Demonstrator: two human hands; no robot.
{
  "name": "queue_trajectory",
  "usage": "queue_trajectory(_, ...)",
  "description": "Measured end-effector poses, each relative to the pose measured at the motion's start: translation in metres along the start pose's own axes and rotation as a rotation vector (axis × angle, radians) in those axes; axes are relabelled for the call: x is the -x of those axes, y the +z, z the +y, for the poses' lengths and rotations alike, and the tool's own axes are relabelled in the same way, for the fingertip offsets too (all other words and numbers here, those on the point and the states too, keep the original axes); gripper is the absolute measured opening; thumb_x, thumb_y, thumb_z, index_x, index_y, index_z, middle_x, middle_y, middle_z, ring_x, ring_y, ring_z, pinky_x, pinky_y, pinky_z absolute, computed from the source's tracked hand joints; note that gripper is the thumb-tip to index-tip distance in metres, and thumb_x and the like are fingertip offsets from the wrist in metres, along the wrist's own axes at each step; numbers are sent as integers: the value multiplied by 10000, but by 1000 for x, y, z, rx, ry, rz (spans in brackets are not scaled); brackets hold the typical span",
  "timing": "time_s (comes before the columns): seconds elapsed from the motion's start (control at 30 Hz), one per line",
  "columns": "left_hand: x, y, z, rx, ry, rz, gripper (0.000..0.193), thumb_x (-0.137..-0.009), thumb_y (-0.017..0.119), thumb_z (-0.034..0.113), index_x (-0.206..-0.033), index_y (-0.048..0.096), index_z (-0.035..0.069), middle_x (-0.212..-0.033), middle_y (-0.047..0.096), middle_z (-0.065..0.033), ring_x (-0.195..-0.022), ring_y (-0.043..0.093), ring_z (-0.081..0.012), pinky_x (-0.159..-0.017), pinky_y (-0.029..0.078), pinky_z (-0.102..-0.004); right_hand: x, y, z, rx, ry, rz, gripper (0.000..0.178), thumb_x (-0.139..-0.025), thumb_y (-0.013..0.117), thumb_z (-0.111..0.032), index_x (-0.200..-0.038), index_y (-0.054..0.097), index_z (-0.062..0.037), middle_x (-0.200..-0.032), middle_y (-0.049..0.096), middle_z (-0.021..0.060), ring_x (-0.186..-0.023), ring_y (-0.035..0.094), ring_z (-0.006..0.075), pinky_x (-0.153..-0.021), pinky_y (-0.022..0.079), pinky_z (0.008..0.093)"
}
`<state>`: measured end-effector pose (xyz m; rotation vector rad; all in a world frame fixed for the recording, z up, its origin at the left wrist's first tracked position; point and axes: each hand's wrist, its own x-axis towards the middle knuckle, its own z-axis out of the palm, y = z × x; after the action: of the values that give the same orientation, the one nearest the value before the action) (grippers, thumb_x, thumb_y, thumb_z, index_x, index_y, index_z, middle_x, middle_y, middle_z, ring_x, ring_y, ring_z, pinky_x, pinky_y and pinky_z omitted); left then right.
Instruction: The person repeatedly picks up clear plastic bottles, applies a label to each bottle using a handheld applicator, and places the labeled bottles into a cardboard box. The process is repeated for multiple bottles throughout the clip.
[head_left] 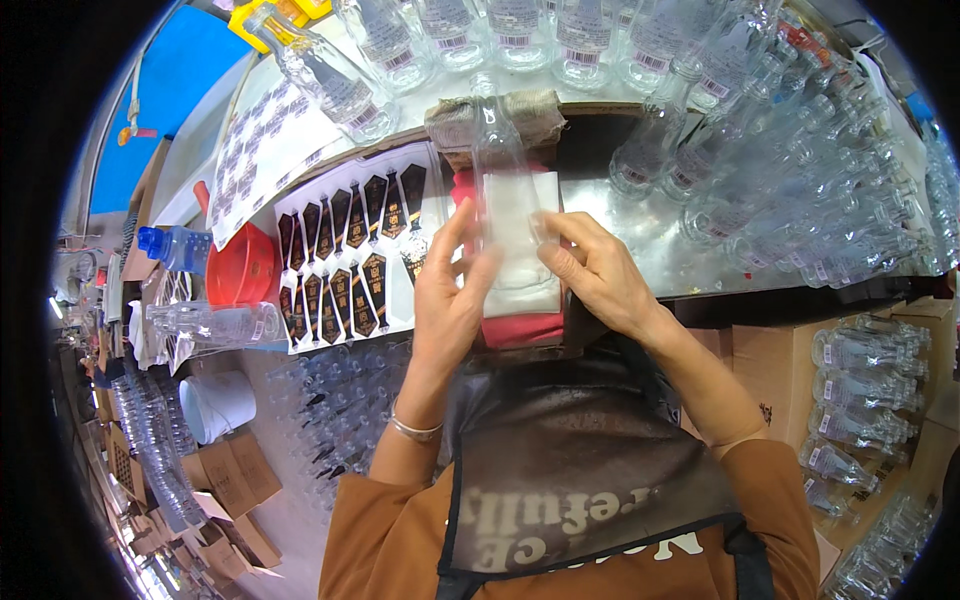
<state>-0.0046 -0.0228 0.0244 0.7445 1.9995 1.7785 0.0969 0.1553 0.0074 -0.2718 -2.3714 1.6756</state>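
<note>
A clear glass bottle lies on a padded rest, its neck pointing away from me over a folded grey-brown cloth. Beneath its body is a white cloth on a red pad. My left hand is at the bottle's left side, thumb and fingers apart. Along the right side, my right hand has bent fingers, with the thumb apart from them. Both sets of fingertips are near or against the glass; blur hides the exact contact. Left of the bottle lies a sheet of dark, tie-shaped labels.
Labelled bottles line the far edge, and many more crowd the right. At left are a red bowl, a lying bottle and a blue-capped plastic bottle. Below stand a white bucket and a bottle-filled carton.
</note>
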Motion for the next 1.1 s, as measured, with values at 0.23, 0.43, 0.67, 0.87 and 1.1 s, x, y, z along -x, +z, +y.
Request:
queue_trajectory(0.23, -2, 9, -13, 77, -2, 33, 554, -958, 632, 36, -1475, 444, -28, -1408, 564, -149, -1225, 575, -204, -1026, 475, -338, 10, 6, -14, 60, 21, 90, 483, -971, 656, -206, -1356, 533, 58, -1159, 608, 141, -761, 608, 137, -685, 502, 280)
queue_trajectory(0.43, -2, 13, -17, 167, -25, 41, 558, -968, 660, 106, -1460, 445, -46, -1373, 588, -174, -1230, 593, -235, -1015, 489, -335, 10, 3, -6, 84, -23, 84, 497, -991, 654, -234, -1377, 526, 51, -1163, 597, 103, -727, 590, 96, -670, 497, 248)
queue_trajectory(0.67, 52, -78, -57, -829, 335, 361, 495, -842, 756, 171, -1284, 614, -3, -1403, 552, -236, -1324, 510, -387, -1111, 380, -466, 33, -28, 21, -234, 173, 179, 378, -1014, 594, -178, -1338, 571, 16, -1171, 665, 83, -649, 529, 53, -595, 461, 213)
queue_trajectory(0.87, 97, -121, -94, -1199, 352, 317, 361, -827, 764, 93, -1177, 681, 70, -1377, 592, -160, -1334, 509, -349, -1123, 348, -496, 39, -33, 32, -216, 165, 169, 353, -1044, 560, -245, -1287, 613, 7, -1061, 691, 86, -617, 501, 51, -575, 423, 187)
queue_trajectory(1.1, 68, -98, -21, -110, -195, 372, 306, -1058, 518, 258, -1114, 715, 31, -1412, 593, -128, -1346, 515, -273, -1118, 364, -395, 37, -32, -10, -112, -17, 143, 228, -994, 609, -120, -1169, 670, 12, -1018, 692, 94, -634, 545, 77, -590, 455, 214)
